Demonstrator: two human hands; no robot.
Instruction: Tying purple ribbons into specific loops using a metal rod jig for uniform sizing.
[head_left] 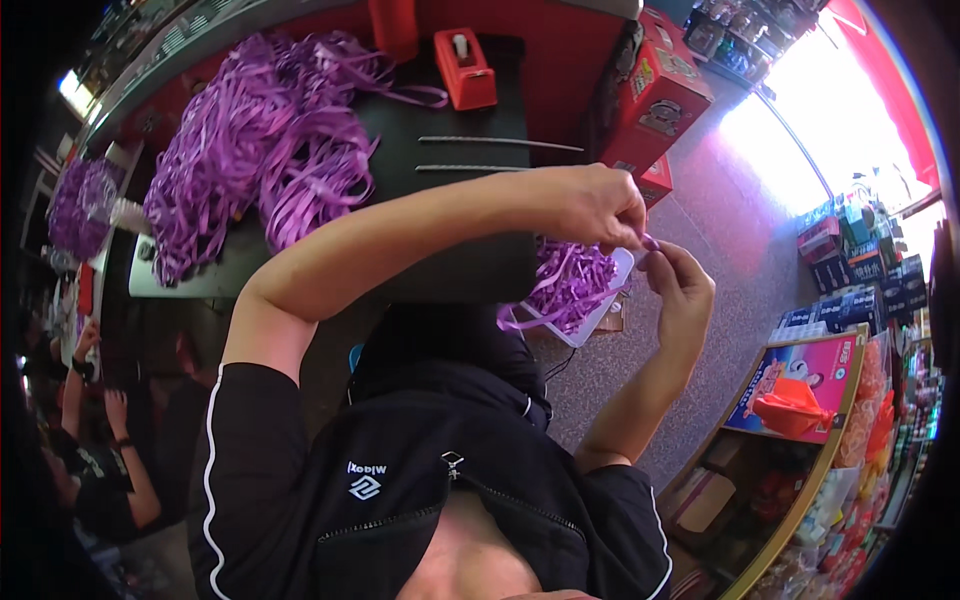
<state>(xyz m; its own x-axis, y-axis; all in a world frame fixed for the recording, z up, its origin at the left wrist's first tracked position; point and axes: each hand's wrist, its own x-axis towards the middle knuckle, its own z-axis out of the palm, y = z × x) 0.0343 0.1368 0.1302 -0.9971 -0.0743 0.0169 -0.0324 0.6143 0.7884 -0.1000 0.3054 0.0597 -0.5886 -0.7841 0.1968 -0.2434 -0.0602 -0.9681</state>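
Out over the floor to the right of the table, my left hand (605, 205) and my right hand (682, 290) meet fingertip to fingertip. Both are closed in a pinch on a small piece of purple ribbon (651, 242). Just below them stands a white plastic basket (622, 268) holding short, curled purple ribbon pieces (572, 285); one strand hangs over its near rim. A big tangled heap of purple ribbon (270, 130) lies on the dark table (450, 215), beyond my left forearm.
Two thin metal rods (500, 142) and a red tape dispenser (465, 75) lie on the table. Red boxes (655, 95) stand beyond its right end. Stocked shelves and a glass-fronted cabinet (800, 450) line the right. At far left are another person's arms (135, 470) and more purple ribbon (78, 210).
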